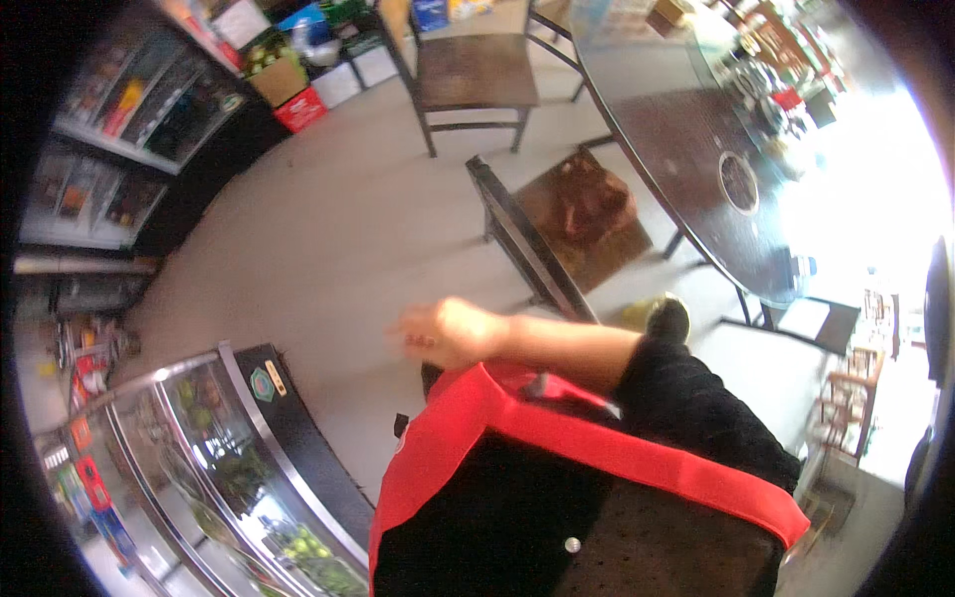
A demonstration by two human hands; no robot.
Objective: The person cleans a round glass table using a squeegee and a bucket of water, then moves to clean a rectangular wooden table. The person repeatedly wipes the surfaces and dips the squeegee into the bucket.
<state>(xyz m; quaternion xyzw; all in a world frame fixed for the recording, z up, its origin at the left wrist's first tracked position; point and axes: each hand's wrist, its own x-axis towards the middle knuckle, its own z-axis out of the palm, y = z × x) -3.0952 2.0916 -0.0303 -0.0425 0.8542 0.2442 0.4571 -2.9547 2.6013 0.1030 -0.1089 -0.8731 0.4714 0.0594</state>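
Observation:
My right hand reaches in from the right, across the front of my body. It is blurred by motion, and I cannot make out whether its fingers hold anything. A black sleeve covers that arm down to about the elbow, leaving the forearm bare. Below the arm is my black garment with a wide red border and a round snap button. Close beyond the forearm stands a dark wooden chair, with a crumpled brown item on its seat. My left hand is out of view.
A glass-fronted display fridge with green produce stands at lower left. Another dark cabinet with glass doors is at upper left. A large round dark table stands at right, with a second chair beyond. Boxes line the back.

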